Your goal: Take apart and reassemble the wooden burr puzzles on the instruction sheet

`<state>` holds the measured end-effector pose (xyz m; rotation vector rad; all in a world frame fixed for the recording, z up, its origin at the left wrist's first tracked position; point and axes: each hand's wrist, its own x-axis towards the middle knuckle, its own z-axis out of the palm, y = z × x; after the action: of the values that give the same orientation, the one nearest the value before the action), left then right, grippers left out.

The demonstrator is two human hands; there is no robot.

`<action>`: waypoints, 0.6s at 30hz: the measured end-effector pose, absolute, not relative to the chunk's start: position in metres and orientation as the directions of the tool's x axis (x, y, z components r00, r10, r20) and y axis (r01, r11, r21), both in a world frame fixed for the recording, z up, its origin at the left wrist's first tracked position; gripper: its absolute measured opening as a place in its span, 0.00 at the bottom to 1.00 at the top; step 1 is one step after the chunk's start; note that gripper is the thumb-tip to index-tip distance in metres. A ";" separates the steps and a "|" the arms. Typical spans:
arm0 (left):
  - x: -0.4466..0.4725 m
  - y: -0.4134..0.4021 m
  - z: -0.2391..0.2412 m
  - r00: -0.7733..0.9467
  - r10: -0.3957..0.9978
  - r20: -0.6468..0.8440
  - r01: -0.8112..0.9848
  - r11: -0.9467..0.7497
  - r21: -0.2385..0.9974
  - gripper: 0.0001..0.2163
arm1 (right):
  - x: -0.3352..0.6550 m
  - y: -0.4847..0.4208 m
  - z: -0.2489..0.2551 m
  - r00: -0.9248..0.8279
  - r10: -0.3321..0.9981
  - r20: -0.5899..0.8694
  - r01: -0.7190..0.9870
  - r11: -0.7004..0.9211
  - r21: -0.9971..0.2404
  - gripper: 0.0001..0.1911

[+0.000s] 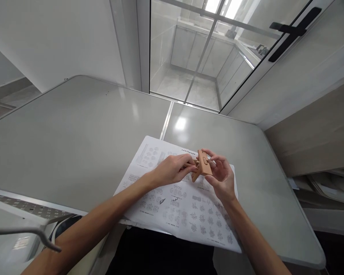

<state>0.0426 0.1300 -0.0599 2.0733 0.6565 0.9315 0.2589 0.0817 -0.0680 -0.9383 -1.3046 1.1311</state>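
Both hands hold a small wooden puzzle piece assembly (202,165) just above a printed instruction sheet (186,208) on a grey table (83,141). My left hand (172,170) pinches a thin wooden part at the assembly's left side, fingers closed. My right hand (222,173) cups the assembly from the right, with fingers curled round its upright flat block. Part of the wood is hidden behind my fingers.
The sheet overhangs the table's near edge. A seam (166,120) splits the tabletop down the middle. A glass door with a black handle (294,32) stands behind the table. Stacked papers (326,183) lie at the right; a metal bracket (25,225) sits at the lower left.
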 end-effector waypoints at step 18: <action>0.046 0.126 -0.064 0.567 0.706 0.424 0.126 -0.583 0.802 0.06 | 0.256 0.081 -0.062 -0.150 0.952 0.268 -0.024 0.268 -0.963 0.31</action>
<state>0.0463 0.1258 -0.0642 2.0512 0.6645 0.9884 0.2559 0.0814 -0.0617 -0.9263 -1.4335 1.1127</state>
